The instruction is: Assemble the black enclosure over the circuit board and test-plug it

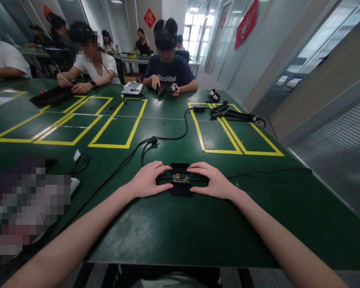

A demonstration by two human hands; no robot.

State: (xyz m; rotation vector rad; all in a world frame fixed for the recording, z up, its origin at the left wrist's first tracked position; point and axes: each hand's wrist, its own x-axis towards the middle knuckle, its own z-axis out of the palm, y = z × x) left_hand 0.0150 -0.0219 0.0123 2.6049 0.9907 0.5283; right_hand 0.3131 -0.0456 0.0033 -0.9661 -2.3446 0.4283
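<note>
An opened black power adapter [181, 191] lies on the green table in front of me, its two case halves spread to the far and near sides. Its small circuit board [180, 178] shows in the middle, with coils and other parts on it. Black cable leaves the board on both sides. My left hand [150, 180] grips the case's left edges, thumb on the near half and fingers at the far half. At the right edges, my right hand [211, 181] holds the case in the same way. Both palms arch over the cable ends.
A black cable with a plug [154, 140] runs across the table [180, 236]. A corded black tool [238, 115] lies at the far right, near yellow tape outlines [222, 152]. Across the table, a person [168, 68] holds a drill [160, 90]. A blurred flat item [33, 212] lies left.
</note>
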